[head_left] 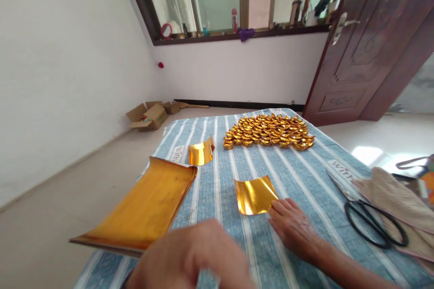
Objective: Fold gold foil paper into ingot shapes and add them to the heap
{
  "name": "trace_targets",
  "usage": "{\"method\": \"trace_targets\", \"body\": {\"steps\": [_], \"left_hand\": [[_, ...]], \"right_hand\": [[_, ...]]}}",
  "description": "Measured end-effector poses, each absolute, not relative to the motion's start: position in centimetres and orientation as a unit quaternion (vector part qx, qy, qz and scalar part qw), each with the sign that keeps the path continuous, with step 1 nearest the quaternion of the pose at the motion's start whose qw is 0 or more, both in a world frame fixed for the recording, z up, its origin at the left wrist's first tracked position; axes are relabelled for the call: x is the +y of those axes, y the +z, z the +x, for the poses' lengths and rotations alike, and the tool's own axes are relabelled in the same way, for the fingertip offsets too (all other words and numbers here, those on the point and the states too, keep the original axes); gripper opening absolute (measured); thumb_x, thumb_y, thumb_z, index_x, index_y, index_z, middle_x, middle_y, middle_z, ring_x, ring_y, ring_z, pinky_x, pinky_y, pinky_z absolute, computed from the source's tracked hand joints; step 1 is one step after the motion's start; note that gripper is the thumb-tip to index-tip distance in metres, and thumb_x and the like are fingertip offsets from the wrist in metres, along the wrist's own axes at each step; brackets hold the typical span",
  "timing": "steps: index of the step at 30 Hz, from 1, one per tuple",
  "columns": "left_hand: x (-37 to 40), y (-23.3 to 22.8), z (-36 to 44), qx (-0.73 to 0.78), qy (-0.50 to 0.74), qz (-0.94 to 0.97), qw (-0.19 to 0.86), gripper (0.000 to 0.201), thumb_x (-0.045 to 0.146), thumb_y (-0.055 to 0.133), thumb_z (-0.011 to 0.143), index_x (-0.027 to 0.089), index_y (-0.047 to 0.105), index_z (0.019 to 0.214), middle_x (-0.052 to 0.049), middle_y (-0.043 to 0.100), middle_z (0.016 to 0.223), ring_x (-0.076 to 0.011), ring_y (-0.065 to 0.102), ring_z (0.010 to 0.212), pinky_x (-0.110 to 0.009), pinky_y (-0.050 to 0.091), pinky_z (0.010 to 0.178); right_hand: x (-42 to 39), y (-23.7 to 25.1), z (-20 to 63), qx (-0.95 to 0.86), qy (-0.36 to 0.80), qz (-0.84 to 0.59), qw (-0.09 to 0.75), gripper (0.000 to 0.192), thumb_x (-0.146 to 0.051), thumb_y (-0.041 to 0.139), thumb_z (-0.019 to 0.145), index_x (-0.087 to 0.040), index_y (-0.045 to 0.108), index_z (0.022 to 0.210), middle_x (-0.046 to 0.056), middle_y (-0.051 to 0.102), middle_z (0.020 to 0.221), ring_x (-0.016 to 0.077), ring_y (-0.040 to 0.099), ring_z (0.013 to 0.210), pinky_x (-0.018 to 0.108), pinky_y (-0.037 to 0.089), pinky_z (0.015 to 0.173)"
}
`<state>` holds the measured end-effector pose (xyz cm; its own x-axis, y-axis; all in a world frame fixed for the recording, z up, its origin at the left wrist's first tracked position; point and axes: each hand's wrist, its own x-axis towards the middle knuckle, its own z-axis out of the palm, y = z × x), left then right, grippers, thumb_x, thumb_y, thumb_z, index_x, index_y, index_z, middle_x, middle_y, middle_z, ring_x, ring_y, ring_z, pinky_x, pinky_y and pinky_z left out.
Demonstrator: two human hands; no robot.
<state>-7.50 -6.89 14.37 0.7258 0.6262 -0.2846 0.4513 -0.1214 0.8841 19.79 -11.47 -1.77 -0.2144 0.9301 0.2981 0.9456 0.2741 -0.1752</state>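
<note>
Gold foil sheet (257, 195), one, in the head view: the fingers of the right hand (294, 230) grasp its near right corner; the left hand (196, 257) is blurred, and its grip cannot be told. Step in hand, as judged: positioning the single sheet. The next move would call for a light pinch, leaving the curled foil uncreased. Counted about the right fingers: one pair of scissors (352, 198) to their right; one curled gold piece (201, 152) and one large stack of sheets (142, 203) to their left; beyond, folded gold pieces (267, 132), too crowded to count.
</note>
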Motion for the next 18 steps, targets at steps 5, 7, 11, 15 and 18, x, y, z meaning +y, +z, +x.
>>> {"method": "trace_targets", "body": {"steps": [5,7,11,15,18], "left_hand": [[0.4,10.0,-1.3,0.532,0.115,0.751,0.373,0.028,0.041,0.064,0.075,0.017,0.061,0.061,0.0,0.056,0.057,-0.0157,0.056,0.055,-0.025,0.037,0.051],[1.9,7.3,-0.3,0.573,0.087,0.717,0.388,0.033,0.044,0.062,0.075,0.018,0.056,0.056,0.001,0.05,0.047,-0.0152,0.052,0.046,-0.025,0.034,0.047],[2.7,4.3,0.3,0.571,0.094,0.691,0.434,0.037,0.05,0.059,0.077,0.018,0.055,0.059,0.002,0.051,0.049,-0.0108,0.045,0.037,-0.023,0.03,0.04],[3.0,4.1,0.3,0.541,0.12,0.684,0.475,0.031,0.035,0.067,0.071,0.017,0.05,0.052,0.005,0.044,0.043,-0.0077,0.04,0.034,-0.02,0.026,0.038],[3.6,4.5,0.2,0.519,0.165,0.686,0.482,0.025,0.026,0.064,0.071,0.017,0.05,0.053,0.007,0.041,0.041,-0.0071,0.039,0.033,-0.019,0.025,0.037]], "right_hand": [[-8.9,0.6,21.6,-0.651,0.082,-0.725,0.209,0.025,-0.035,0.049,0.094,-0.022,0.069,0.089,0.007,0.069,0.084,0.0225,0.064,0.083,0.033,0.042,0.074],[-6.8,1.4,22.0,-0.577,0.149,-0.78,0.19,0.033,-0.045,0.053,0.09,-0.02,0.069,0.106,0.009,0.071,0.083,0.0253,0.065,0.08,0.033,0.041,0.068],[-3.3,1.5,22.3,-0.581,0.204,-0.764,0.193,0.028,-0.045,0.065,0.08,-0.018,0.073,0.083,0.007,0.07,0.073,0.0222,0.065,0.073,0.027,0.037,0.058],[-1.8,0.6,23.3,-0.596,0.282,-0.716,0.228,0.017,-0.02,0.067,0.071,-0.016,0.066,0.055,-0.001,0.059,0.05,0.0124,0.056,0.05,0.021,0.031,0.046],[-1.4,0.2,24.6,-0.594,0.318,-0.683,0.282,0.018,-0.022,0.063,0.074,-0.015,0.067,0.058,-0.005,0.051,0.042,0.009,0.045,0.035,0.021,0.03,0.038]]}}
